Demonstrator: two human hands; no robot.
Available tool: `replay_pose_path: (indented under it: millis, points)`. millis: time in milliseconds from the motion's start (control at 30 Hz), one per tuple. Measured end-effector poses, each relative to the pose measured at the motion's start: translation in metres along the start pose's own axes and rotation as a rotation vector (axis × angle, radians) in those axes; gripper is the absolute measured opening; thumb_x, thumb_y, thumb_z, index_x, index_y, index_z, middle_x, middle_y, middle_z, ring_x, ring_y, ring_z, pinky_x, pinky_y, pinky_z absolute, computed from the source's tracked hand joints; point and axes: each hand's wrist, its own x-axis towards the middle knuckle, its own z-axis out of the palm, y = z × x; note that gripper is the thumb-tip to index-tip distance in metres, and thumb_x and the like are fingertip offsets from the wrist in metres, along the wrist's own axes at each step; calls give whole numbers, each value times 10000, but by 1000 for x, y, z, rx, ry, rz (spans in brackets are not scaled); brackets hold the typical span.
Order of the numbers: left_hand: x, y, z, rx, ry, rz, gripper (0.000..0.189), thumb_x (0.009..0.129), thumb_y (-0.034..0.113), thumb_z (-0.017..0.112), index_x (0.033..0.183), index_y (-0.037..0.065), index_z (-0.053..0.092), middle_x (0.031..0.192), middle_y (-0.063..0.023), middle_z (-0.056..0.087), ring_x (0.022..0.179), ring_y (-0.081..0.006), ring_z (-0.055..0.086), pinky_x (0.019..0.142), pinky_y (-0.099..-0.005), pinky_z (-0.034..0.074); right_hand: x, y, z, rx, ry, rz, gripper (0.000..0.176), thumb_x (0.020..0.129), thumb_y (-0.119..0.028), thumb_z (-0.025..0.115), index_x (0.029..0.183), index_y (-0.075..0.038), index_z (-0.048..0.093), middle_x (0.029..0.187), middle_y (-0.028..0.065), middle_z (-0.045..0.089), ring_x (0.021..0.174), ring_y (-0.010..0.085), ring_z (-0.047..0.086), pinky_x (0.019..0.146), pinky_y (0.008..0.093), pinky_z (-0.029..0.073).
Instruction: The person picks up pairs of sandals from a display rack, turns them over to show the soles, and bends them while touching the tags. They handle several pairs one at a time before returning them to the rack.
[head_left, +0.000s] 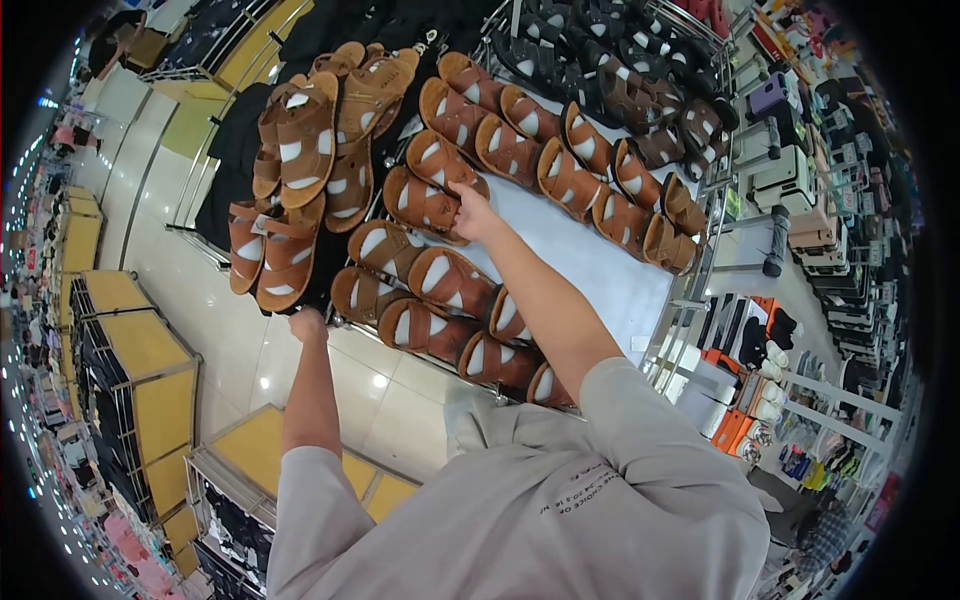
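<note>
With my right hand (pixel 472 213) I grip a pair of brown strap sandals (pixel 424 200) by the heel end, thumb on top. White paper stuffing shows through their straps. My left hand (pixel 308 325) is at the rack's near left corner, right below the heel of another brown sandal (pixel 290 265); its fingers are hidden under the edge. More tan and brown sandals (pixel 305 140) are heaped above that hand. Toward my body, several brown sandals (pixel 440 280) lie in rows beside my right forearm.
Further rows of brown sandals (pixel 570 180) line the white display surface (pixel 580 265). Black sandals (pixel 560 60) fill its far end. Metal rails (pixel 690 290) edge the stand. Shelves of goods (pixel 810 210) stand at right, yellow-topped racks (pixel 150 350) at left, with tiled floor (pixel 230 370) between.
</note>
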Motion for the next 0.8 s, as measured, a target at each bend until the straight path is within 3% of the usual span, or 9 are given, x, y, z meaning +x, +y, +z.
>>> replay_pose_path:
  millis: [200,333,533,733,800]
  points:
    - [6,-3,5,-48,-24,-60,394,850,264,598,996,-99,648,1061,-283,644,995,-402,637,856,-446,514,6,3,-1,157,-38,-168,434,953,-228,575,1329,-77,417,1382,110,455,1229,284,487,1032,458,428]
    - [2,2,3,-17,21,-88,373,846,253,589,985,-88,650,1057,-273,649,991,-397,640,861,-444,516,-46,-11,10,195,-198,-199,433,949,-249,582,1317,-75,434,1330,79,489,1217,254,494,1032,438,424]
    - [11,-5,8,17,20,-18,363,833,248,582,992,-70,661,1063,-257,654,999,-395,639,866,-441,513,-170,-45,3,265,-458,-246,502,942,-308,581,1359,-93,400,1406,109,443,1283,283,448,1031,460,409]
    - [87,-51,46,89,-65,112,349,815,234,541,925,-61,692,992,-225,684,981,-355,657,847,-441,513,-296,-60,-66,287,-330,-351,512,985,-410,445,1354,-54,424,1291,114,570,1165,259,567,1022,433,421]
    - [97,-54,47,296,-102,192,387,834,264,526,921,-77,687,983,-231,684,976,-356,658,835,-440,517,-333,-53,-97,308,-270,-408,508,984,-409,446,1347,-53,430,1287,114,572,1162,258,568,1019,430,424]
